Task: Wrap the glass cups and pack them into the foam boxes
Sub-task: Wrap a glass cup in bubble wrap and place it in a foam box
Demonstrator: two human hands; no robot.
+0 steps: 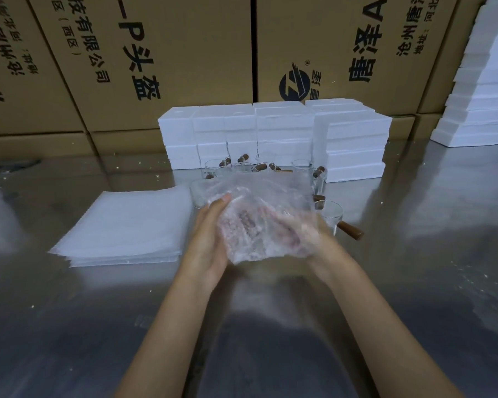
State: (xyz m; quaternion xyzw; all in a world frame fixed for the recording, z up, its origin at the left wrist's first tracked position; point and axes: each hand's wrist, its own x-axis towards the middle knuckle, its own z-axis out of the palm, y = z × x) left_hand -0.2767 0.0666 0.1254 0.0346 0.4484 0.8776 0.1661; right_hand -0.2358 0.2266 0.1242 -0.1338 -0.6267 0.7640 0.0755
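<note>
**Hands close round a wrapped cup at mid-table**

Bubble wrap [259,214] fills the centre, bunched around a cup whose brown handle shows dimly through the film. The left hand [210,239] cups the bundle's left side, fingers long and nearly straight, tips pressing into the wrap. The right hand [305,234] lies under and behind the film on the right; its fingers look curled round the bundle, though the plastic blurs them. The far edge of the sheet stands up loose above both hands.

Just left lies a flat stack of sheets [127,225] on the steel table [414,282]. Beyond the hands, bare cups [242,168] with brown handles cluster against the foam boxes [270,133]. One more cup [332,215] sits just right of the right hand, handle pointing near-right. A second foam stack [483,96] rises far right, cartons [184,53] walling the back.
</note>
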